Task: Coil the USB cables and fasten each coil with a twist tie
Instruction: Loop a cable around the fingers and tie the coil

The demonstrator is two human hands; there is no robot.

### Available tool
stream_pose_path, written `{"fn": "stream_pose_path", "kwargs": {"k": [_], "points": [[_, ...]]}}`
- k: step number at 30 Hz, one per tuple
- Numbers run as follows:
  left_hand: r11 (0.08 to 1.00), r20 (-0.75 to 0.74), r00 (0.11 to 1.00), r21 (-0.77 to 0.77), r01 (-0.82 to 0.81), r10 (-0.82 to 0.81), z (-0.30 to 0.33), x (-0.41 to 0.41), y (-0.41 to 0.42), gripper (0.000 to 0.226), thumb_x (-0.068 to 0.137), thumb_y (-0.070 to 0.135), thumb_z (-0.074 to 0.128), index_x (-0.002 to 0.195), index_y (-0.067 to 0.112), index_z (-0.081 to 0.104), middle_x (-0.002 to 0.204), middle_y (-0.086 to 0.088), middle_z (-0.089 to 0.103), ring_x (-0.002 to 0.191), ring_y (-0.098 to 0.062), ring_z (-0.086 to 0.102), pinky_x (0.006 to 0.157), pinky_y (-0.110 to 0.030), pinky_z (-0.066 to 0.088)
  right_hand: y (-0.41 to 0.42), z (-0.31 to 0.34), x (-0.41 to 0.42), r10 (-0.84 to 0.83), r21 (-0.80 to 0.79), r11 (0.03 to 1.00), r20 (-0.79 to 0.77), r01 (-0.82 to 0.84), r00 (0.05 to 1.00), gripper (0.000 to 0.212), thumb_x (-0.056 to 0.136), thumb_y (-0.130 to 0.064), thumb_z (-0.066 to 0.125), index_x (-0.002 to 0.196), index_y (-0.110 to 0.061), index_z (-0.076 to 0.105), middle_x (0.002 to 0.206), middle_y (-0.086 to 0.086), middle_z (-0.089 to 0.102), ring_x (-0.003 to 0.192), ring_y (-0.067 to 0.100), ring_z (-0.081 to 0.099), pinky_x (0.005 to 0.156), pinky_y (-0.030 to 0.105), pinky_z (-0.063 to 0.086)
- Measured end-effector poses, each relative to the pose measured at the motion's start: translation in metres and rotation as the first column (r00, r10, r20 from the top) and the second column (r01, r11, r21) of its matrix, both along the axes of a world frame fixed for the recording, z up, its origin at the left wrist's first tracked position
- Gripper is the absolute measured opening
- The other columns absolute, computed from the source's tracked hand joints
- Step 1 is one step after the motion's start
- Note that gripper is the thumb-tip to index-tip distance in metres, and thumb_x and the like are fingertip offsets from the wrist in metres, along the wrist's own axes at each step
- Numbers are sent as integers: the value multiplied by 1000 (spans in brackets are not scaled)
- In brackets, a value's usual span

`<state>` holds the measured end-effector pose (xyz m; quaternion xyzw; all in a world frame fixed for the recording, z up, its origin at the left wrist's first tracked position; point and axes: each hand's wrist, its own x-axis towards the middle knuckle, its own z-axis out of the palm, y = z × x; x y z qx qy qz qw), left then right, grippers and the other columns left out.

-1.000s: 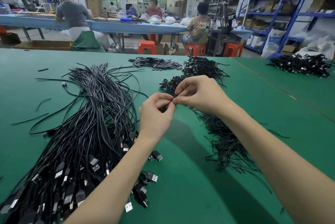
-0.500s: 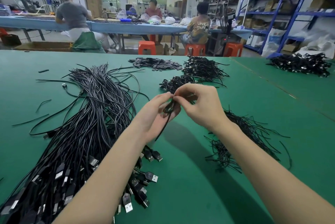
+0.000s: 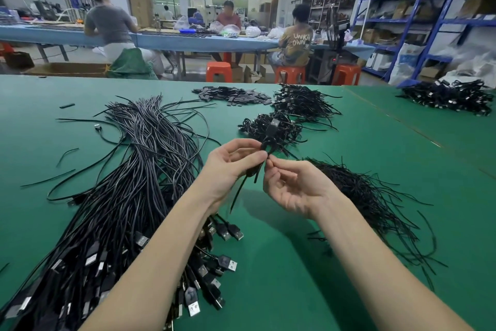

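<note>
A: Head view, centre of the frame: what are the hands doing?

B: The left hand (image 3: 230, 163) has its fingers curled round a small coiled USB cable (image 3: 269, 140), held up above the green table (image 3: 295, 263). The cable's plug end sticks up past the fingertips, toward the upper middle of the frame.

A: And the right?

B: The right hand (image 3: 292, 185) sits just beside it, palm up, thumb and forefinger pinched together on a thin black twist tie (image 3: 259, 172) at the coil's waist. Both hands meet there. Whether the tie is fully twisted I cannot tell.

A: What lies around them?

B: At left and lower left, a big bundle of loose cables (image 3: 128, 196), plugs fanned toward the bottom edge. At right, a heap of twist ties (image 3: 367, 196) near the right forearm. Above the hands, a pile of tied coils (image 3: 271, 126), with a second pile (image 3: 303, 101) behind it and flat black pieces (image 3: 233, 94) to its left. In the upper right, another heap of coils (image 3: 448, 96).
</note>
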<state>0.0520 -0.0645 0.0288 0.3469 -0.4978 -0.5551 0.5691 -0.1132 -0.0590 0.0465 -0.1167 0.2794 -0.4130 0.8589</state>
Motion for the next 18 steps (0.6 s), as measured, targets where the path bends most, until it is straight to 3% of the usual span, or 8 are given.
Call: {"fn": "stream_pose_path", "kwargs": {"k": [4,6,7,9,11,12,16,18], "points": [[995,-2,998,74,66,-66,1,2,0,34,69,24,81,98,11,69,90,-11,76,80,-20,70,83,-30,57,-3,5,0,-54,-220,975,-284,-10,957,8,80,-5,74,86,-1,71,76,8,69,56,12,62,54,18,55],[992,-47,999,124,27,-22,2,0,0,34,70,25,79,99,10,68,84,-5,73,76,-15,66,80,-27,55,-8,7,-2,-223,-480,872,-555,-89,802,6,93,-15,70,97,-10,70,86,3,74,62,11,66,58,20,56],[988,-69,998,154,22,-11,2,1,-1,32,71,25,78,99,10,69,83,-2,72,75,-13,64,79,-26,54,-10,7,-3,-372,-612,774,-648,-164,664,8,96,-16,68,104,-15,69,95,1,75,67,11,68,61,21,57],[978,-91,996,207,40,-22,3,6,-2,26,75,23,76,98,11,69,81,1,71,72,-10,63,75,-23,51,-13,4,-9,-732,-805,463,-583,-371,352,20,95,-11,67,110,-24,68,106,-9,73,80,10,69,68,23,57],[969,-81,996,236,65,-47,5,8,-1,24,76,23,74,96,13,69,77,3,70,68,-8,61,70,-21,50,-15,3,-14,-882,-803,171,-383,-571,276,23,90,-11,72,108,-25,71,105,-16,70,86,10,66,70,24,55],[967,-70,996,243,76,-60,5,8,-1,25,75,24,74,97,13,69,75,3,69,66,-7,60,67,-20,49,-15,3,-16,-897,-779,100,-339,-619,282,20,89,-14,75,105,-25,73,103,-17,70,87,10,64,69,26,55],[963,-43,995,249,98,-90,3,8,0,33,74,27,75,102,12,69,72,4,67,61,-6,57,62,-17,47,-20,3,-18,-943,-722,34,-252,-691,216,6,88,-28,77,94,-27,78,89,-16,71,87,9,61,68,34,53],[974,-67,995,208,85,-72,1,8,-1,28,72,25,77,97,13,72,77,3,70,65,-6,60,66,-18,48,-19,-1,-11,-940,-779,86,-269,-621,207,2,87,-28,78,88,-27,78,81,-14,73,82,8,64,65,29,51]]}}
